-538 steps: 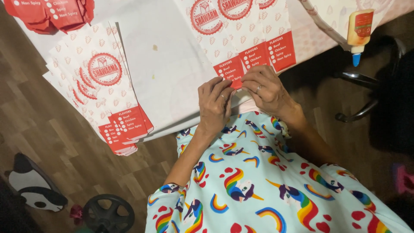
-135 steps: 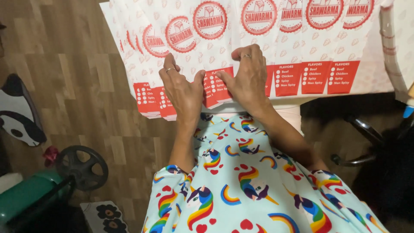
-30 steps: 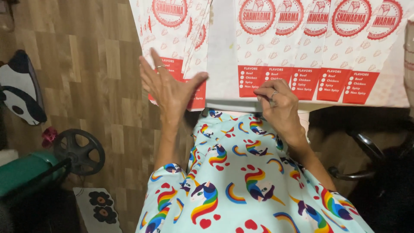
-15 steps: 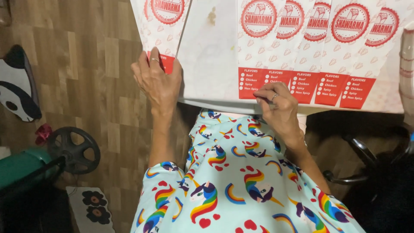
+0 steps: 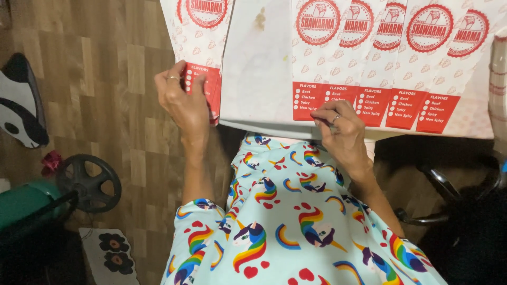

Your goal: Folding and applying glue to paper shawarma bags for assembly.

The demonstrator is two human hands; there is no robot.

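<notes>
A white desk (image 5: 259, 79) fills the upper middle and right of the frame, its near edge just above the person's lap in unicorn-and-rainbow cloth; to the left lies wood-plank floor (image 5: 105, 79), with a black-and-white panda-shaped thing (image 5: 21, 105) at the left edge, a dark wheel (image 5: 88, 182) and a green cylinder (image 5: 24, 203) at lower left, and a flower-patterned mat (image 5: 111, 253) below them. Along the desk's near edge, from centre to upper right, a fanned row of paper sleeves (image 5: 391, 63) overlaps, each white with faint pink marks, a red round seal near the top and a red rectangular panel with small white checkboxes at the bottom. A second bundle of the same sleeves (image 5: 203, 31) hangs off the desk's left corner at upper left-centre. The left hand (image 5: 185, 103) has its grip closed on the red lower end of that bundle, thumb in front. The right hand (image 5: 340, 129) pinches the bottom edge of the leftmost sleeve in the row, fingers curled. Compared with half a second ago, the left bundle sits slightly further left and more bare desk shows between the two groups; a second ago the left hand was spread flat
</notes>
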